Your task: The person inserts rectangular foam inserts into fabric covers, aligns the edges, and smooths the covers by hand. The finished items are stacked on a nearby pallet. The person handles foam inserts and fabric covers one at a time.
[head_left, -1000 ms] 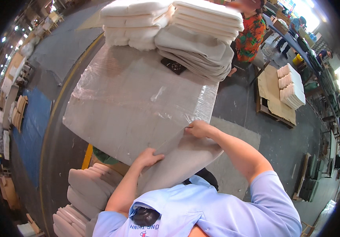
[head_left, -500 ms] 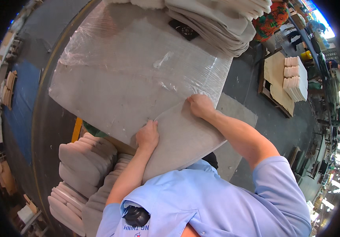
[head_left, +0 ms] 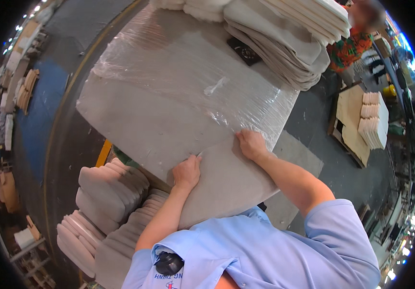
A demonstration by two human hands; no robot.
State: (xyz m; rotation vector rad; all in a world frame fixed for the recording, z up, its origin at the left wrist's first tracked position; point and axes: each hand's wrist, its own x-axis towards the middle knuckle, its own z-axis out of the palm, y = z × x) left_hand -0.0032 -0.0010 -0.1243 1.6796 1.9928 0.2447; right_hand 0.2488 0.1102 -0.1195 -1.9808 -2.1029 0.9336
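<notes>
A grey fabric cushion cover lies over the near edge of the plastic-wrapped table top and reaches back to my shirt. My left hand is closed in a pinch on its far left corner. At the far right corner, my right hand also pinches the fabric, thumb and fingers pressed together. The far edge of the cover runs between both hands, resting on the table. Whether anything is inside the cover cannot be seen.
Stacks of grey cushions stand low at my left. Folded grey covers and a dark flat square lie at the table's far right. Beyond stand a person in a patterned top and a low platform with white stacks.
The whole view has shifted, so the table and hands appear farther right and lower. Both hands keep their hold on the cover's far corners. More of the person beyond the table shows.
</notes>
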